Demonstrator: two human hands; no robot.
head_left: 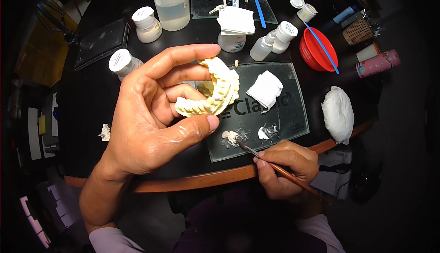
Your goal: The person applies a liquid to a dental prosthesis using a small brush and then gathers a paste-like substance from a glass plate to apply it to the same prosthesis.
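My left hand [158, 111] grips a pale yellow dental model [219, 92] by its edges, between thumb and fingers. The model is a horseshoe-shaped arch of teeth, held up above the table. In my right hand [288, 168] is a thin brush [286, 174] with a brown wooden handle. Its tip rests at a smear of pinkish-cream paste [233, 138] on a dark glass slab [275, 136]. Beside that smear lies a small white paste dab [263, 133]. A folded white tissue [266, 89] sits on the slab, and a small tooth-shaped piece [236, 63] is at its far edge.
Lidded jars [146, 25] and a large clear bottle [170, 3] stand at the back left. A blue stick lies across a red bowl [316, 51]. A white wad [338, 114] is at the right. Behind the slab, a stack of white pads [235, 21] tops a jar.
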